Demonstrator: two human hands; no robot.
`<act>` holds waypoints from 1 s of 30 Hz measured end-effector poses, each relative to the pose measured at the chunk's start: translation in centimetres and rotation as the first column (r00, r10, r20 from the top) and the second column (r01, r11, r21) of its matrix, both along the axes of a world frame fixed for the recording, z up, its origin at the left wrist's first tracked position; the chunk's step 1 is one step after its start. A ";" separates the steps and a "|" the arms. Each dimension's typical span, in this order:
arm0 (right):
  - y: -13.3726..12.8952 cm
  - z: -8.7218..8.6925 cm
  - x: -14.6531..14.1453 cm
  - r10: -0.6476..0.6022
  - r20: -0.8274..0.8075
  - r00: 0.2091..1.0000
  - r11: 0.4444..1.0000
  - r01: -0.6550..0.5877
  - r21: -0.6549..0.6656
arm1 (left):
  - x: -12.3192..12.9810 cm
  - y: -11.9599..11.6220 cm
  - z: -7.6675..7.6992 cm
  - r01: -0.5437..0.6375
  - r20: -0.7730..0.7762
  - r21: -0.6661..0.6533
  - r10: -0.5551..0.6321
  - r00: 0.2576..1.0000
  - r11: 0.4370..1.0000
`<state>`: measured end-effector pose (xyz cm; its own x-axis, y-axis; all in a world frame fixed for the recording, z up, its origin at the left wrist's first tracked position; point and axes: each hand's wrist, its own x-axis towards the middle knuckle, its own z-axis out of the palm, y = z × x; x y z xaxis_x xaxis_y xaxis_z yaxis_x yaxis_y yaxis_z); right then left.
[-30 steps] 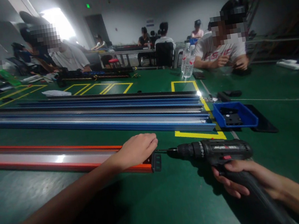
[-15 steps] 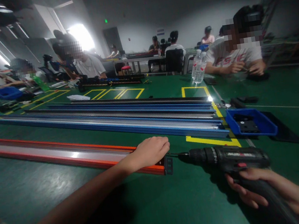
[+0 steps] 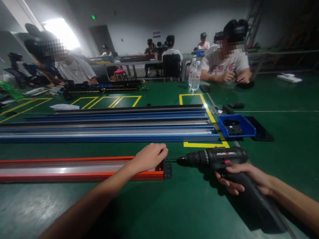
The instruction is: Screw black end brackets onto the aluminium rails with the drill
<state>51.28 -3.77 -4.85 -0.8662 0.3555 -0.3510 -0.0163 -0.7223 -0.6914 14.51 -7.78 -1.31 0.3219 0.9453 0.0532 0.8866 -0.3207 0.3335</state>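
Note:
A long orange rail with a silvery channel (image 3: 80, 169) lies across the near left of the green table. My left hand (image 3: 150, 156) is closed over its right end, fingers curled round the rail near the black end cap (image 3: 167, 170). My right hand (image 3: 240, 177) grips the handle of a black power drill (image 3: 222, 157) lying level over the table. The drill's thin bit points left and its tip is at the end cap; whether it touches a screw cannot be made out.
Several blue and black rails (image 3: 118, 127) lie behind the orange one. A blue tray (image 3: 236, 126) with black parts stands to the right, beside a dark flat piece (image 3: 258, 128). Water bottles (image 3: 193, 75) stand farther back. People sit across the table, one with both hands raised (image 3: 235, 78).
The view has swung right, so most things appear farther left. My left hand stays on the rail end, and my right hand still holds the drill with its bit at the end cap.

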 end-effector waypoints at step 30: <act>0.2 0.1 -0.3 0.062 -0.070 0.996 0.997 -0.064 -0.029 | -0.7 -0.2 -0.5 0.252 -0.308 0.080 -0.216 0.926 0.965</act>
